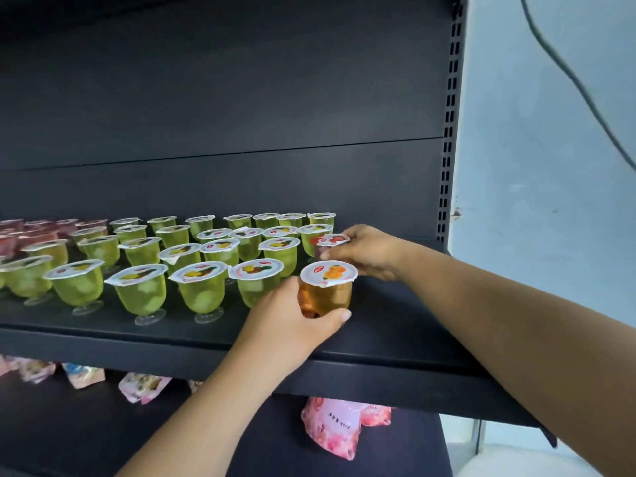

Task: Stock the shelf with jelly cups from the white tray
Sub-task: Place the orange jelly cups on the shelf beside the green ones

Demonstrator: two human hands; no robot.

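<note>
My left hand (292,321) grips an orange jelly cup (327,290) with an orange-fruit lid, at the front right of the black shelf (172,346). Just behind it my right hand (368,253) holds a red-lidded jelly cup (332,241) by its rim, next to the rows. Several rows of green jelly cups (203,287) on clear feet fill the shelf to the left. Pinkish-red cups (34,232) stand at the far left back. The white tray is out of view.
The shelf's right part, beyond my hands, is bare up to the perforated upright (447,149). Below, a lower shelf holds pink snack bags (334,432) and other packets (142,387). A pale wall (550,201) with a hanging cable (578,84) lies to the right.
</note>
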